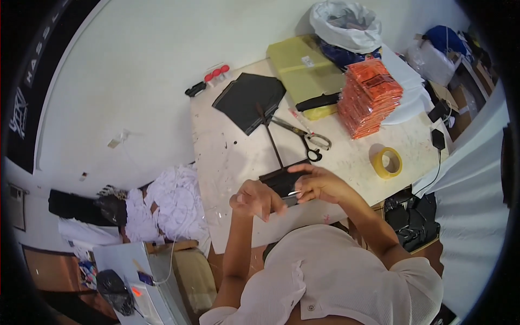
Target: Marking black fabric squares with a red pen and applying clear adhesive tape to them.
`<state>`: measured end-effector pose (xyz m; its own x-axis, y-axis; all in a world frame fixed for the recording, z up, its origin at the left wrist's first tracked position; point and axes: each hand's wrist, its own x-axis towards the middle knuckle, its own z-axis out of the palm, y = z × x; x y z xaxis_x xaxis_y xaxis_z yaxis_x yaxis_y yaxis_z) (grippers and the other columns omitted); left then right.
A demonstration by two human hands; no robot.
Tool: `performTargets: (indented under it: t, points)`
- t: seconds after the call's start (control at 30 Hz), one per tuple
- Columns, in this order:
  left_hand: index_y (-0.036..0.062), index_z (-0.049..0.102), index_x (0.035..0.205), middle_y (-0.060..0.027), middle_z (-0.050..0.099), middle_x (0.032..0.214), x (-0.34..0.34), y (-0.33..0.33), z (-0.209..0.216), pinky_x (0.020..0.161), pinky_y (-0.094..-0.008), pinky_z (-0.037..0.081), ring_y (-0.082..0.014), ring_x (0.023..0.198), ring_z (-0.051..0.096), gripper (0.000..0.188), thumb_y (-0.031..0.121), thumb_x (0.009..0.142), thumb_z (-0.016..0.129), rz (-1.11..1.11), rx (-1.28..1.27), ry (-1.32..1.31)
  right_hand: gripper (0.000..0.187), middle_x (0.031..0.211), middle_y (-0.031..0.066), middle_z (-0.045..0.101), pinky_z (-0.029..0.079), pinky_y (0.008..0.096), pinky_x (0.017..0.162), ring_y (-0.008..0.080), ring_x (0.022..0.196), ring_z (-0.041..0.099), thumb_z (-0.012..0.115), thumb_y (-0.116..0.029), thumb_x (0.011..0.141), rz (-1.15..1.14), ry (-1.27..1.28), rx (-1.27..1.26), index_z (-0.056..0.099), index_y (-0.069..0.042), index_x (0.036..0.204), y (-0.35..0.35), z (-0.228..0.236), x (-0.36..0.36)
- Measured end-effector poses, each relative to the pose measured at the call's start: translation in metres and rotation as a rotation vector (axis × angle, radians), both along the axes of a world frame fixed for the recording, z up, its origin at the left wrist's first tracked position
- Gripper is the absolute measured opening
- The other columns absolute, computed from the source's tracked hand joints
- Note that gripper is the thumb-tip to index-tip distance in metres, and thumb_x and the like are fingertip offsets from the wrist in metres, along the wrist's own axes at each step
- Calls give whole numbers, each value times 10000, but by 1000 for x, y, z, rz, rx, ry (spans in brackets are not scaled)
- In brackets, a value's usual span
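Observation:
A flat black piece, looking like folded fabric or leather, lies at the table's near edge under my hands. My left hand hovers at its left side, its fingers smeared by motion. On the right, my right hand has its thumb and fingertips drawn together beside a small whitish, shiny sliver, too small to name; its index finger reaches over the black piece. A thin dark rod runs from the black piece toward a stack of black sheets. Black-handled scissors lie just beyond my right hand.
A yellow tape roll lies at right, before a tall stack of orange plastic-wrapped packets. Behind are yellow-green sheets and a white bag. White cloth is heaped left of the table; a black cable hangs at right.

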<state>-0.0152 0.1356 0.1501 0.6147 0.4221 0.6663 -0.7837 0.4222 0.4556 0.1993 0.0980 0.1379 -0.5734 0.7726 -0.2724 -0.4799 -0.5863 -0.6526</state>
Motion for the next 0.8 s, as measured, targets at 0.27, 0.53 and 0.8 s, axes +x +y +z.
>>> performTargets:
  t: [0.27, 0.53, 0.8]
  points:
    - [-18, 696, 834, -184, 568, 1174, -57, -10, -8, 978, -425, 376, -302, 1184, 466, 90, -21, 756, 651, 225, 40, 696, 351, 848, 88, 660, 485, 220, 699, 142, 780, 645, 649, -86, 792, -339, -508, 157, 560, -12, 1124, 4, -6, 34]
    - [-2, 659, 966, -73, 628, 1031, -72, -12, -35, 841, -244, 457, -129, 948, 587, 160, -23, 827, 584, 441, 104, 1308, 115, 812, 22, 660, 401, 168, 606, 60, 699, 576, 649, -104, 803, -392, -727, 211, 683, -47, 896, 9, -31, 40]
    - [30, 603, 1061, -45, 620, 980, -64, -6, -85, 753, -235, 460, -106, 848, 569, 240, 36, 820, 608, 808, 42, 1374, 279, 702, -14, 597, 401, 200, 588, 54, 619, 500, 666, -64, 782, -521, -750, 304, 620, -38, 1056, 16, -80, 21]
